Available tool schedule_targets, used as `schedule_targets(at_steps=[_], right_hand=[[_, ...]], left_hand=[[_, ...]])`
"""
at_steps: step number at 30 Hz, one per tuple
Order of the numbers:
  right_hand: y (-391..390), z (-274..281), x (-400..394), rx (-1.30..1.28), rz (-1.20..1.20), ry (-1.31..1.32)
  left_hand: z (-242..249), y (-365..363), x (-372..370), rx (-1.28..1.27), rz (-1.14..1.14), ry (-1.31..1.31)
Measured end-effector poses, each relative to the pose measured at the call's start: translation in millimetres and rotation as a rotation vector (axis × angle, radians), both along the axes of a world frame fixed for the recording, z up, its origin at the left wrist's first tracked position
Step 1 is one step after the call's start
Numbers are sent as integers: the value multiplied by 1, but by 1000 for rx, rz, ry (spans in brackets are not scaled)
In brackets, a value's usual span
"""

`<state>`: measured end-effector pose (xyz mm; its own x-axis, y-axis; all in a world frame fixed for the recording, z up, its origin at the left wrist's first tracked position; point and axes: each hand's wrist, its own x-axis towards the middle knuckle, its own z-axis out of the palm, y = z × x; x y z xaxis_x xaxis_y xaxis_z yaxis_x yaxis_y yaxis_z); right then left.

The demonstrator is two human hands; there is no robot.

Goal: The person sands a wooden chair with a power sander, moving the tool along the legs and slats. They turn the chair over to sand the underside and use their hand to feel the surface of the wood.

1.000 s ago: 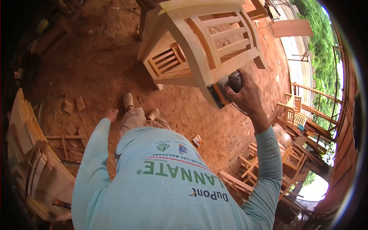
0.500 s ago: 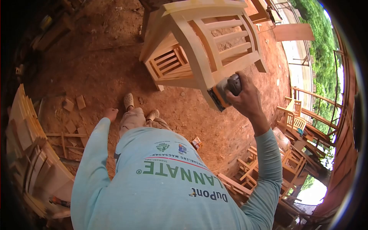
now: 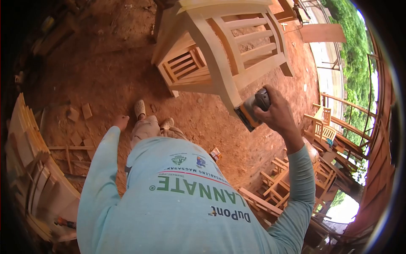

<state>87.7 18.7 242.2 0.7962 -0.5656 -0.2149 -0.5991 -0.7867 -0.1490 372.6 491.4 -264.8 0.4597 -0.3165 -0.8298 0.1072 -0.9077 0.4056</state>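
My right hand point(image 3: 277, 109) is wrapped round the dark grip of an orange and black power sander point(image 3: 253, 110). The sander's flat pad faces the end of a curved leg on a pale wooden bench point(image 3: 213, 55); whether they touch is hard to tell. Slatted panels of the bench show at the top centre. My left hand point(image 3: 121, 122) hangs low beside my leg, away from the bench, its fingers curled in with nothing visible in them.
Curved boards point(image 3: 31, 139) are stacked at the left, with wood offcuts point(image 3: 86, 111) on the dirt floor beside them. Unfinished chair frames point(image 3: 279, 180) stand at the lower right, and a slatted chair point(image 3: 327, 132) is farther back. A small wrapper point(image 3: 215, 153) lies near my feet.
My right hand and the sander have moved slightly down and to the right, towards the leg's end. My left hand has shifted a little up and left.
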Motion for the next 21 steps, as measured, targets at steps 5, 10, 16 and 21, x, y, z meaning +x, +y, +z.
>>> schedule_targets(at_steps=[5,10,16,21], right_hand=[[6,-21,24,-90,9,-160],[19,-36,38,-132,0,-314],[21,-13,9,-35,77,-134],[24,-23,21,-35,87,-233]], left_hand=[[-5,11,-6,72,-211,-174],[2,10,-7,91,-273,-148],[-49,11,-1,-68,-27,-137],[-55,10,-5,-124,-70,-161]])
